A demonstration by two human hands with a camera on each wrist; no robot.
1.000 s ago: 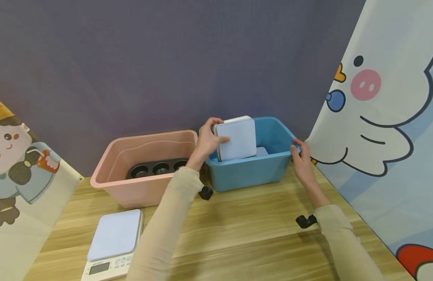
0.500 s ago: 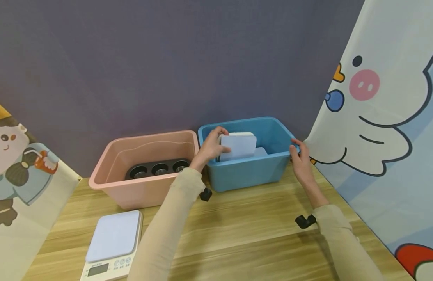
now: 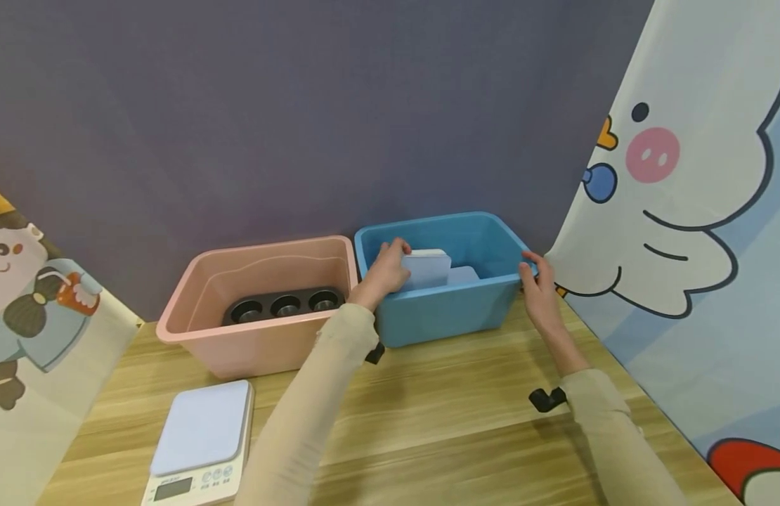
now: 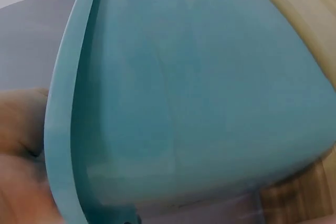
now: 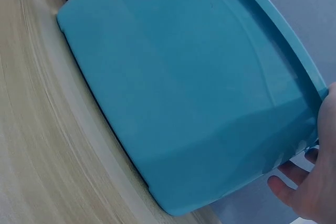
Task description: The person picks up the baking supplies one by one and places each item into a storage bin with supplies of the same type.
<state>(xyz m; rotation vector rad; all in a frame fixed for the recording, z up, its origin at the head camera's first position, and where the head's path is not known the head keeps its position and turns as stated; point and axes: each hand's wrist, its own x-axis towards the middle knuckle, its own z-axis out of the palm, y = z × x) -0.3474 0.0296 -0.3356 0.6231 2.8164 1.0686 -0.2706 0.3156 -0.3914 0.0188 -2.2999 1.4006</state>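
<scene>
My left hand [image 3: 387,270] reaches over the near left rim of the blue bin [image 3: 450,313]. It holds the left edge of a pale, flat, round-cornered kitchen scale [image 3: 426,270], whose top matches the scale on the table. That held scale stands upright inside the bin, its lower part hidden behind the front wall. Beside it lies another pale flat thing [image 3: 462,275], mostly hidden. At the bin's right end, my right hand [image 3: 542,292] grips the rim, with the fingers also visible under the rim in the right wrist view. The left wrist view shows mainly the bin's outer wall [image 4: 199,87].
A pink bin [image 3: 257,344] stands directly left of the blue one, with a dark muffin tin [image 3: 285,306] inside. Another kitchen scale [image 3: 200,432] lies on the wooden table [image 3: 440,422] at the front left. A grey curtain [image 3: 301,119] hangs behind both bins.
My left hand has lowered the kitchen scale deeper into the blue bin, so less of it shows above the rim. The right hand stays on the bin's right rim.
</scene>
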